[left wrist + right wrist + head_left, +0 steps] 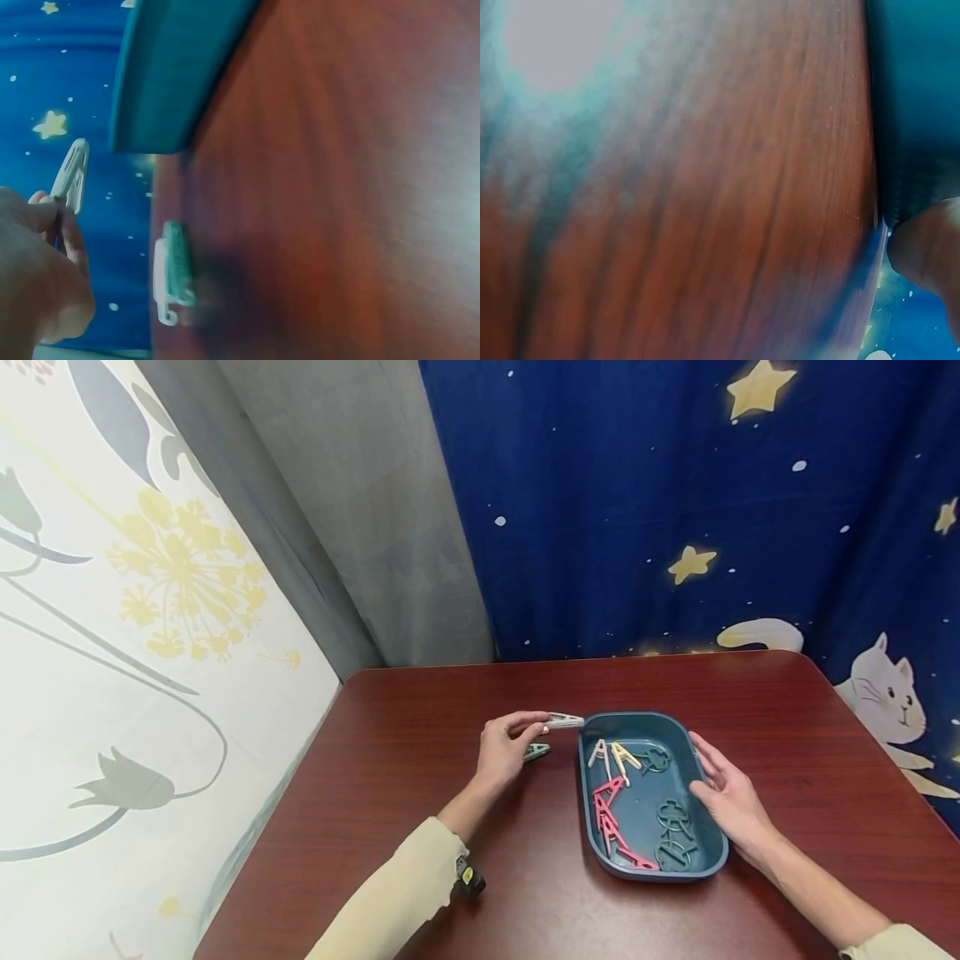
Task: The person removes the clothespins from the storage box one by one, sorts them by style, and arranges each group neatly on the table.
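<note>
My left hand (504, 750) pinches a white clothespin (564, 721) between thumb and fingertips, close to the left rim of a blue plastic bin (583, 793). In the left wrist view the pinched clothespin (71, 174) points upward, apart from the bin. Beneath that hand a green clothespin (178, 262) and a white one (160, 281) lie side by side on the table. My right hand (731, 793) grips the bin's right wall, thumb at the rim and fingers outside. Inside lie a white clothespin (598, 753), a yellow one (624, 758) and several pink clothespins (604, 814).
Several dark green, rounded openwork pieces (673, 817) lie along the bin's right side. The brown table (420, 735) meets a patterned wall (187, 693) on the left. Blue and grey curtains (600, 527) hang behind its far edge.
</note>
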### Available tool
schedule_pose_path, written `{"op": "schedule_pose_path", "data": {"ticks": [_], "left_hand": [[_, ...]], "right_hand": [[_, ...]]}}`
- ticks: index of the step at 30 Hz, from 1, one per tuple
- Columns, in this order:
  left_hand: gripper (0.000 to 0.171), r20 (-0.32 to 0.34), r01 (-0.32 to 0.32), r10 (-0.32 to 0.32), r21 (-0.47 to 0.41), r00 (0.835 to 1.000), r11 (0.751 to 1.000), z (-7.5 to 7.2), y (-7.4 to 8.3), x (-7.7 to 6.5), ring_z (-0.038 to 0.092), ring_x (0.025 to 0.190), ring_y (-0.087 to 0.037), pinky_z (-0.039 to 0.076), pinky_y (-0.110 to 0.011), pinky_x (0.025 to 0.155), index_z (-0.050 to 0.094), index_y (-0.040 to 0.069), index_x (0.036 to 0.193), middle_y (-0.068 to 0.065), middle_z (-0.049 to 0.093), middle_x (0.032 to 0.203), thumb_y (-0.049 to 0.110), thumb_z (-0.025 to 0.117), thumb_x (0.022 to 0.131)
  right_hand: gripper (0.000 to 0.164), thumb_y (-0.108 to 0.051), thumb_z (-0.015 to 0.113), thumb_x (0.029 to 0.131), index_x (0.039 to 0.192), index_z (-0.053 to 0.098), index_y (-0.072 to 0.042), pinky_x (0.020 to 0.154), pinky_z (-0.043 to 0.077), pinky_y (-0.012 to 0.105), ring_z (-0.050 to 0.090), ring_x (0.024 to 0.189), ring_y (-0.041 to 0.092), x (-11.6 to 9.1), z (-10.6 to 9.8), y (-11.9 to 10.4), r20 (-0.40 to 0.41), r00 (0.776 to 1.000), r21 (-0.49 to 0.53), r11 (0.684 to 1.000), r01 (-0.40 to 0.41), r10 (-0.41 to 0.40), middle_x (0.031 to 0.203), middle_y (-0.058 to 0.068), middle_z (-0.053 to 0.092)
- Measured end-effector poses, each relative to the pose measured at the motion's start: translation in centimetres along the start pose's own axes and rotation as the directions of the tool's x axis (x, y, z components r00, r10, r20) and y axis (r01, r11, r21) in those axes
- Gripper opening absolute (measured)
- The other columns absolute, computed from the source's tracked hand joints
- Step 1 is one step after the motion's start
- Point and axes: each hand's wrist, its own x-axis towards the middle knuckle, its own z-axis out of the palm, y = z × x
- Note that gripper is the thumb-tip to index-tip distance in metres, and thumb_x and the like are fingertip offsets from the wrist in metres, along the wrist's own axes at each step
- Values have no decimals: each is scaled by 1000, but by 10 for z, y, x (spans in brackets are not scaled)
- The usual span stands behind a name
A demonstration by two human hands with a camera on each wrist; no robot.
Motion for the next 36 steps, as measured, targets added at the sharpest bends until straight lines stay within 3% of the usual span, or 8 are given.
{"op": "schedule_pose_path", "data": {"ticks": [3, 7, 11, 19, 27, 36], "left_hand": [[15, -46, -6, 9, 68, 999, 998, -5, -12, -10, 75, 99, -9, 53, -21, 79, 85, 16, 110, 4, 82, 102, 12, 79, 97], [15, -86, 2, 7, 107, 996, 994, -9, -24, -23, 74, 104, -7, 55, -28, 88, 86, 16, 108, 5, 82, 100, 10, 81, 94], [14, -106, 11, 2, 129, 994, 992, -12, -31, -35, 75, 104, -7, 56, -37, 92, 86, 18, 105, 7, 81, 97, 12, 83, 93], [12, -121, 53, -24, 236, 992, 970, -17, -42, -56, 75, 99, -4, 55, -38, 89, 87, 23, 103, 13, 80, 91, 18, 86, 92], [9, -112, 103, -76, 264, 991, 959, -23, -49, -65, 75, 84, -1, 56, -32, 83, 87, 21, 97, 14, 79, 82, 18, 88, 89], [9, -70, 79, -60, 326, 996, 942, -28, -52, -69, 74, 82, 2, 56, -36, 86, 86, 23, 97, 17, 78, 82, 20, 89, 89]], "right_hand": [[73, 10, 52, 103, 168, 23, -4, 87, 51, 12, 52, 122, -13, 0, 0, 0, -2, 1000, -4, 1000, -3, 3, 163, 34, 30], [73, 9, 53, 103, 168, 23, -4, 87, 51, 11, 52, 121, -13, 0, 0, 0, -3, 1000, -16, 1000, -1, 1, 163, 34, 30], [73, 10, 52, 102, 168, 23, -3, 87, 50, 11, 53, 121, -13, 0, 0, 0, -5, 1000, -13, 1000, 9, -9, 162, 35, 30], [72, 10, 52, 102, 168, 23, -1, 87, 51, 11, 53, 122, -13, 0, 0, -1, 2, 1000, 6, 1000, 20, -20, 162, 37, 29], [72, 11, 51, 102, 168, 23, -1, 88, 49, 10, 52, 122, -14, -1, 0, -1, 5, 1000, 12, 1000, 17, -17, 162, 37, 29], [72, 9, 53, 103, 168, 23, -2, 86, 51, 12, 54, 120, -14, 0, -1, -1, 3, 1000, 6, 1000, 5, -5, 161, 36, 30]]}}
